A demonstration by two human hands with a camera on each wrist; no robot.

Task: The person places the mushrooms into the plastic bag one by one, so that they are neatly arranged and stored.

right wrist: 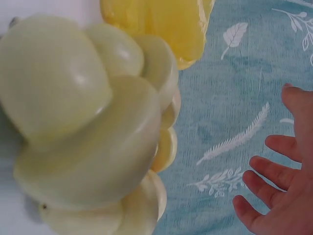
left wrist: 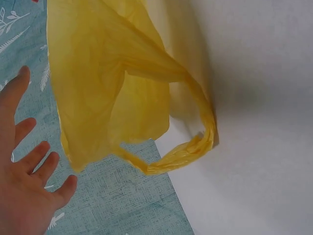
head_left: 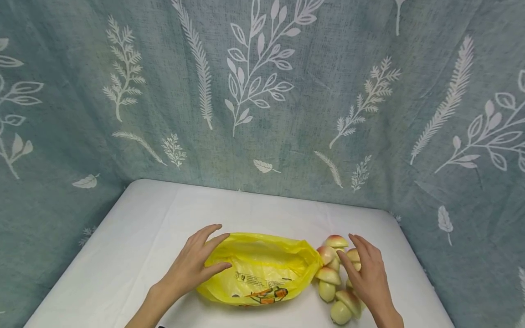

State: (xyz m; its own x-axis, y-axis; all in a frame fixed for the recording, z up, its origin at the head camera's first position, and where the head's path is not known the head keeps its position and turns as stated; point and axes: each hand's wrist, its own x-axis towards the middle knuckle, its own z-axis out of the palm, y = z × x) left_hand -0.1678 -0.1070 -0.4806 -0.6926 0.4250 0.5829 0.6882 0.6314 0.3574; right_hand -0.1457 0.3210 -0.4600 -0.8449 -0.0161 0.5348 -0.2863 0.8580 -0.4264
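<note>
A yellow plastic bag point(head_left: 262, 255) stands on the white table with its mouth open upward; black and orange print shows on it. At its left edge hovers my left hand point(head_left: 193, 259), fingers spread and gripping nothing. In the left wrist view a looped handle of the bag point(left wrist: 181, 152) hangs apart from that hand point(left wrist: 29, 181). Several mushroom-shaped pieces point(head_left: 328, 278), cream with reddish caps, lie clustered right of the bag. Over their right side is my right hand point(head_left: 369, 273), fingers loosely extended, hiding some of them. The right wrist view shows the mushrooms point(right wrist: 93, 137) large and close, with a gap to the hand point(right wrist: 283, 181).
The table point(head_left: 156, 223) has a white cover and rounded far corners. Blue-green cloth point(head_left: 262, 150) with white leaf patterns hangs behind it and on both sides.
</note>
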